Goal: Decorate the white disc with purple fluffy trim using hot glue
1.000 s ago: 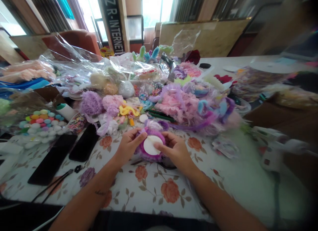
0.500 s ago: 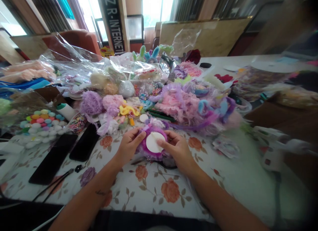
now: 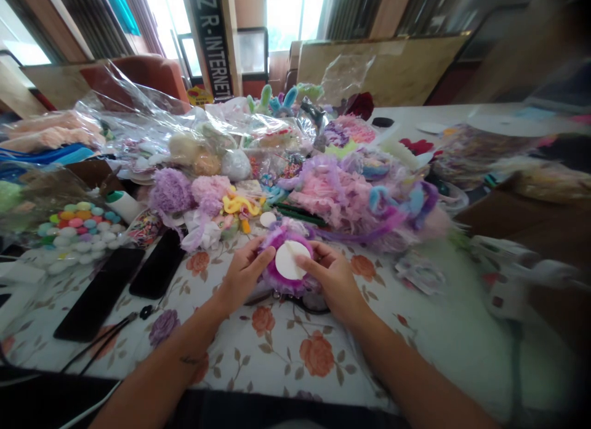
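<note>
Between my hands is a fluffy purple craft piece (image 3: 282,281) with a round white disc (image 3: 292,260) on its upper face. My left hand (image 3: 245,270) grips the fluffy edge from the left, thumb on top near the disc. On the other side, my right hand (image 3: 331,276) holds the piece, its thumb resting on the disc and its fingers behind. The piece is held just above the flowered tablecloth (image 3: 263,349). A dark-rimmed item, perhaps a pair of glasses (image 3: 316,303), lies partly hidden under it.
Two black phones (image 3: 99,293) (image 3: 157,264) lie to the left, near a bag of pom-poms (image 3: 83,229). Pink and purple fluffy material (image 3: 330,192) is heaped behind my hands. A yellow fuzzy strip (image 3: 241,205) lies at mid-table. A white glue gun (image 3: 505,287) sits at right.
The fluffy purple piece has shifted slightly right and turned, so the white disc faces up more fully. Both hands keep their hold on it.
</note>
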`<state>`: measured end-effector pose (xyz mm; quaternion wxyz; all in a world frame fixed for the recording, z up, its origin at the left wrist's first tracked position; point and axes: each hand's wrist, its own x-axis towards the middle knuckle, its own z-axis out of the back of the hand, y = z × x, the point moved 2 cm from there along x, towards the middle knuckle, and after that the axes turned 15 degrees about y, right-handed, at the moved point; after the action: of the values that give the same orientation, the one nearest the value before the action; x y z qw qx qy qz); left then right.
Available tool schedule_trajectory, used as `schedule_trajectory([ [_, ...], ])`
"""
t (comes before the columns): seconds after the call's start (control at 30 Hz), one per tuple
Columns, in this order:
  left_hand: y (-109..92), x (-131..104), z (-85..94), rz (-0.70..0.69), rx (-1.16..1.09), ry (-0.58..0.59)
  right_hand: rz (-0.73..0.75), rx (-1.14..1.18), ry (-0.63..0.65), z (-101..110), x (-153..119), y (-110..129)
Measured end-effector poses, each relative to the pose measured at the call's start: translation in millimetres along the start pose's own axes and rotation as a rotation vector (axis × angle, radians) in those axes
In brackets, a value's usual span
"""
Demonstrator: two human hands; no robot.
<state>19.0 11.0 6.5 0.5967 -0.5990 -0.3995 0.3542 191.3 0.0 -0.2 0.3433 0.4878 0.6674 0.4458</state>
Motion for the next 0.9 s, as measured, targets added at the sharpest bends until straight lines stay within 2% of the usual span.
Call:
schedule_trajectory([
  [0.17, -0.5, -1.2, 0.2, 0.009, 0.001, -0.032, -0.010, 0.046, 0.044, -0.3, 1.2, -1.0],
  [0.37, -2.5, -1.3, 1.9, 0.027, -0.098, 0.017, -0.043, 0.073, 0.066, -3.1, -0.6, 3.6],
  [0.63, 2.5, 2.5, 0.7, 0.068, -0.253, 0.028, -0.062, 0.038, 0.027, -3.9, -0.9, 4.7],
  [0.77, 5.0, 3.2, 4.0, 0.015, -0.198, -0.025, -0.069, 0.024, 0.003, -4.0, 0.8, 5.6],
  [0.9, -2.5, 1.5, 4.1, -0.031, -0.105, -0.003, -0.050, -0.071, 0.035, -5.2, -0.3, 7.6],
])
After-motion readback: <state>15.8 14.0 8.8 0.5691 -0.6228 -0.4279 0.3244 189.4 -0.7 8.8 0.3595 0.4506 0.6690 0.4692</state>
